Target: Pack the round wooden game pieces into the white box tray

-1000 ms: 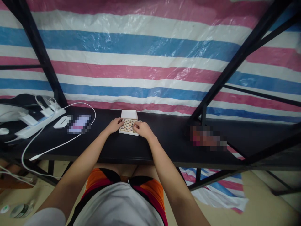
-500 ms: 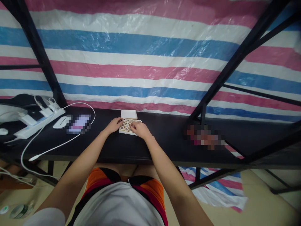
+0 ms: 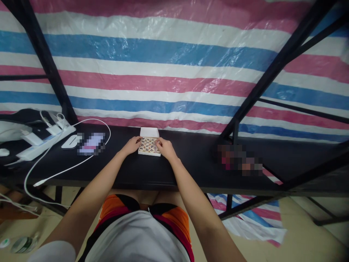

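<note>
A small white box [image 3: 149, 154] lies on the black desk in front of me, its lid [image 3: 149, 132] folded back behind it. Rows of round, cream-coloured Chinese chess pieces [image 3: 147, 145] with dark characters fill it. My left hand [image 3: 132, 145] is closed at the box's left side, fingertips curled over the edge. At the right column of pieces, my right hand [image 3: 165, 148] has its thumb and fingers pinched together on a chess piece, mostly covered by the fingertips.
On the black desk [image 3: 128, 171], a blurred phone [image 3: 91, 143], a white case [image 3: 70, 142] and a power strip [image 3: 40, 147] with a white cable lie to the left. A blurred object [image 3: 237, 159] lies at right. Black metal posts [image 3: 51, 72] frame a striped plastic sheet [image 3: 163, 76].
My right hand has moved right, from over the middle pieces to the right side of the box, uncovering more pieces. My left hand stays almost in place.
</note>
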`<action>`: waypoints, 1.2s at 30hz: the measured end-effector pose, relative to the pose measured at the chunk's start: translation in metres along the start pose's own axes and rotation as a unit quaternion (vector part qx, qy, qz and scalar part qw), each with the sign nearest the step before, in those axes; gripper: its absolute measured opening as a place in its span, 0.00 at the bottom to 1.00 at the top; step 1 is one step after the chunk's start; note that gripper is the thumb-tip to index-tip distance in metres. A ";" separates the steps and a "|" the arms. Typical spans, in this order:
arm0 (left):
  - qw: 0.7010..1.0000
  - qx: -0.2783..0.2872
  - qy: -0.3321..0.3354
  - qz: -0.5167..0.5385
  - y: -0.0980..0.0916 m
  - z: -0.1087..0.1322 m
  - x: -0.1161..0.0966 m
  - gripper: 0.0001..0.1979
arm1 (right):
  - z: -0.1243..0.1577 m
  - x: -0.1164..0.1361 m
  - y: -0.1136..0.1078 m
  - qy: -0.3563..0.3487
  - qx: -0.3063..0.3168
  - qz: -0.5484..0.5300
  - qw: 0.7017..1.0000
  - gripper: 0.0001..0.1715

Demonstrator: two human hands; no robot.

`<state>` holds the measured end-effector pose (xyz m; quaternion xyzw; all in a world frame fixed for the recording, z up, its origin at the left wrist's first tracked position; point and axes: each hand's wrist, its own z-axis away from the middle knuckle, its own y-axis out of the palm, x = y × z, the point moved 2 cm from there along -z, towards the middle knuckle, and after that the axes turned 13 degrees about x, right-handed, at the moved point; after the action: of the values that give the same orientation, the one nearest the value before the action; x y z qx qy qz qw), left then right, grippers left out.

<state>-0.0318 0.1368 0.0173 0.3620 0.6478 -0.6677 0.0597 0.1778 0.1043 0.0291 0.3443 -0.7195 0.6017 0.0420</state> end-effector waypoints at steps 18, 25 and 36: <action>1.000 0.004 -0.006 -0.006 -0.001 0.002 -0.002 0.20 | 0.005 -0.049 -0.011 0.279 0.015 0.045 0.959 0.17; 1.000 0.005 -0.006 -0.002 0.000 0.001 0.000 0.20 | 0.008 -0.054 -0.016 0.299 0.005 0.038 0.954 0.18; 1.000 0.006 -0.010 -0.002 -0.002 0.002 -0.003 0.20 | 0.006 -0.042 -0.012 0.291 0.039 0.071 0.953 0.18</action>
<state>-0.0310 0.1343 0.0202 0.3543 0.6437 -0.6754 0.0622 0.2178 0.1174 0.0174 0.1040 -0.6745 0.7051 0.1928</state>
